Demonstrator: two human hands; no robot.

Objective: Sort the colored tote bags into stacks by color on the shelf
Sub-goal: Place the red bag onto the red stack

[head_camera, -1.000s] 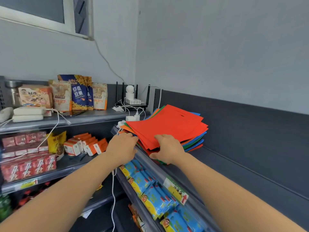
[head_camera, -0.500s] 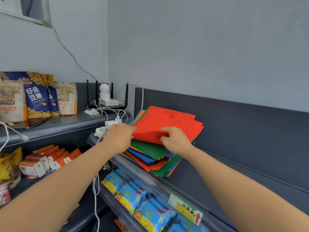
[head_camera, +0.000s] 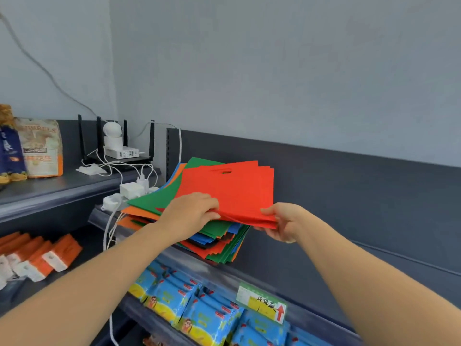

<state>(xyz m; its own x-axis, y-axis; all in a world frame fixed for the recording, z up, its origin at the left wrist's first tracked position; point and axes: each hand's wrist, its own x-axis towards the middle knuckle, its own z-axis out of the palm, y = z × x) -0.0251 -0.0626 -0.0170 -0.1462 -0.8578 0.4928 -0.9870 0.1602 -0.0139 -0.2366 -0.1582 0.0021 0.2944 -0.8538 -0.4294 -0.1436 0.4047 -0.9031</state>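
Dark shelf (head_camera: 269, 260) — a mixed-colour stack of tote bags (head_camera: 219, 245) lies on it.

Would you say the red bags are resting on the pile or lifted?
Lifted: left hand and right hand pinch the red bags, near edge raised above the pile.

The pile of bags (head_camera: 219, 242) is lying on the shelf (head_camera: 311, 260), with the top bags (head_camera: 232, 191) hanging just above it. A router (head_camera: 124, 159) is standing behind, to the left, and packets (head_camera: 199, 313) are lying below.

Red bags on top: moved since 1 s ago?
Yes: red bags lifted off the mixed pile and shifted right, held by left hand and right hand.
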